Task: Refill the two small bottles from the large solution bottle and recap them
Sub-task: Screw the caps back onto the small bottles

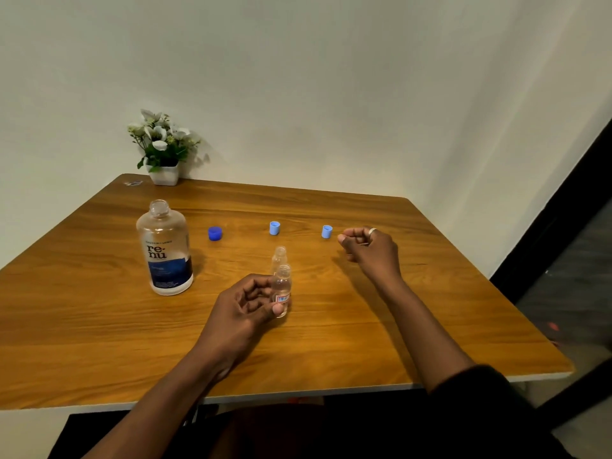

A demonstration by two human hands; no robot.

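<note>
My left hand (245,306) sits at lower centre of the frame, thumb and curled fingers pinching the near small bottle (281,289) low on its body. I judge that grip is there to steady the bottle upright while its mouth is open for filling. The second small bottle (279,256) stands just behind it, also uncapped, close enough that both can be filled without much reaching. The large solution bottle (164,248) stands upright at left of centre with its neck open, within reach of that same side, and it has not yet been tipped. Its dark blue cap (215,233) lies just to its right. The two light blue caps (274,227) (327,231) sit further along the same row across the middle of the table (430,309), apart from the bottles so nothing gets knocked. My right hand (367,250) hovers at right of centre just beside the farther light cap, fingers curled in and holding nothing that I can see. A pot of white flowers (164,144) stands in the upper left corner of the table.
</note>
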